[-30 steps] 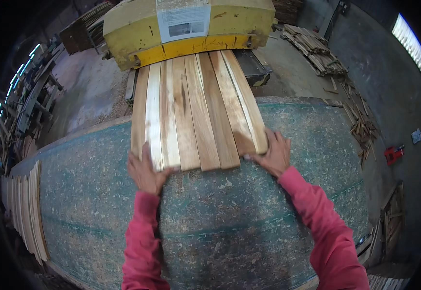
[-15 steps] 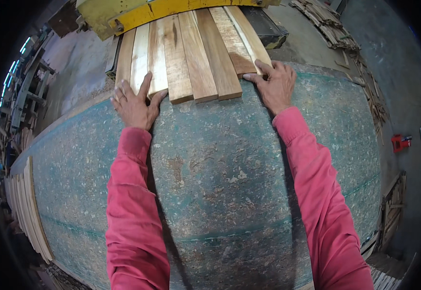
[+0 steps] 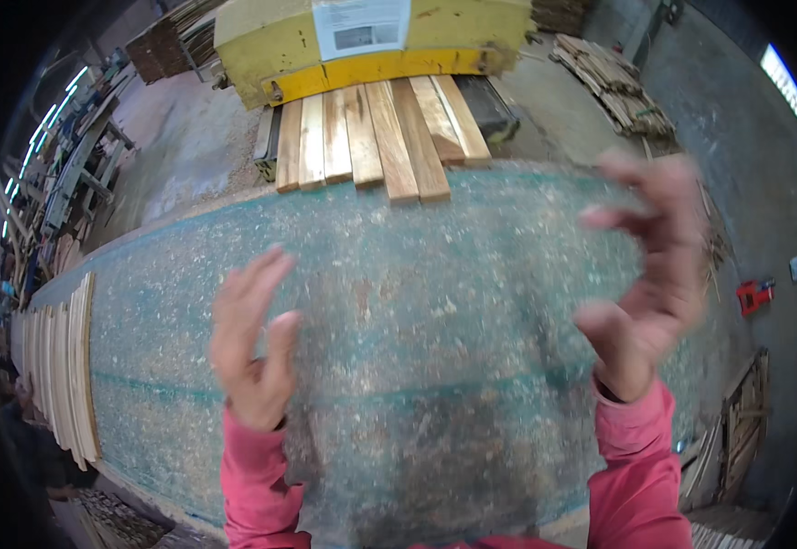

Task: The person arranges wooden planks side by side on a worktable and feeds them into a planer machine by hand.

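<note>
My left hand (image 3: 252, 339) is raised over the worn green table (image 3: 417, 329), blurred, its fingers apart and holding nothing. On the right my right hand (image 3: 650, 284) is higher, also blurred, with curled, spread fingers and nothing in them. Both are clear of the row of planks (image 3: 403, 137), whose near ends lie at the table's far edge and whose far ends pass under the yellow machine (image 3: 366, 71). A bundle of pale slats (image 3: 60, 366) lies at the table's left end.
Stacked timber (image 3: 604, 82) and loose offcuts lie on the floor at back right. A red object (image 3: 753, 297) is on the right, above a wooden frame (image 3: 742, 421). Metal benches (image 3: 87, 165) and more wood line the left side.
The planks have moved forward, farther under the machine. Both hands have let go of their near ends and lifted back toward me, the right one swinging out to the right.
</note>
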### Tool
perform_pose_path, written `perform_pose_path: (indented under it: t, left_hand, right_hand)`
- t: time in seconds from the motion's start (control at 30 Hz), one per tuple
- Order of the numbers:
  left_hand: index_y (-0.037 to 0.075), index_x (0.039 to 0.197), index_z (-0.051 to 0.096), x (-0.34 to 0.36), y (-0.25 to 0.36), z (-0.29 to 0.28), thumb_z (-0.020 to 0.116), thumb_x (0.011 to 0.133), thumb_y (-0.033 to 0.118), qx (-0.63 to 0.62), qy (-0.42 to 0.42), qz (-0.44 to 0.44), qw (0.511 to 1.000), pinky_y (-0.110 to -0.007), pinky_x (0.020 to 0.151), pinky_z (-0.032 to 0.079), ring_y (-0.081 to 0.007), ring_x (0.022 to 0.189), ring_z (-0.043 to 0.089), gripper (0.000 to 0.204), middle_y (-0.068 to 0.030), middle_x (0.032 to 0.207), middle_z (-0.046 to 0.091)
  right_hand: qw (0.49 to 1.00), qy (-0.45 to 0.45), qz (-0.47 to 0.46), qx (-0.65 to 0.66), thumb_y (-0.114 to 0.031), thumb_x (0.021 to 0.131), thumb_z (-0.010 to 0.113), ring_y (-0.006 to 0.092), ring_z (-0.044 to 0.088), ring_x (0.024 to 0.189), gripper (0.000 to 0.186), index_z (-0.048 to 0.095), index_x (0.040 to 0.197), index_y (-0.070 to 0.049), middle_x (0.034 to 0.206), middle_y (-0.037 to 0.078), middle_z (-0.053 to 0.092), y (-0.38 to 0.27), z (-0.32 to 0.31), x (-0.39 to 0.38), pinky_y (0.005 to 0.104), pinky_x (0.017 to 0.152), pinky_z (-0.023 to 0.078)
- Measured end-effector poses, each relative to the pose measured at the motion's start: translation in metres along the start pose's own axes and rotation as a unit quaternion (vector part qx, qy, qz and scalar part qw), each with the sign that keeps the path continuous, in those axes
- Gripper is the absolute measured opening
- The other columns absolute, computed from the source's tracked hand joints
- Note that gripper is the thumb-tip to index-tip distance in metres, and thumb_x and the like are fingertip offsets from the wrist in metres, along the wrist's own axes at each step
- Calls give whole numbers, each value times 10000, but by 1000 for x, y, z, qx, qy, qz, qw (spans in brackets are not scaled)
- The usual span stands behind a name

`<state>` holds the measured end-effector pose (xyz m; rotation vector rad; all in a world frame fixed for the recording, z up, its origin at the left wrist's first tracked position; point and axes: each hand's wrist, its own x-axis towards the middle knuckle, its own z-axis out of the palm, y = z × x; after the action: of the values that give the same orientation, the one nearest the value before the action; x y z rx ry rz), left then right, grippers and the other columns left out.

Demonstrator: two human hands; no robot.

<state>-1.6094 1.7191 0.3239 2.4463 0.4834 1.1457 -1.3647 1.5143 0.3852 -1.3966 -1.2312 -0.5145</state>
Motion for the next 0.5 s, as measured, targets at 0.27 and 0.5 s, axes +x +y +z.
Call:
perform_pose_path:
  t: [0.27,0.5]
  left_hand:
    - [-61,1238,657,-91,57,-132,446,1076,118,-2,117,-161,980,-384,956,502,-251,1060,652,321,-184,1211,686]
    - [-41,1210,675,-187,112,-187,489,1070,240,5,164,-334,928,-410,903,523,-262,973,678,365,-165,1081,724]
  right_hand:
    - [996,23,86,-11,-748,823,634,349,587,1256,1012,359,1486,-35,1404,225,548,-121,-46,52,458,1011,496]
    - [997,54,-15,60,-712,861,608,352,593,1239,878,406,1387,-38,1376,224,558,-183,-56,76,487,1046,461]
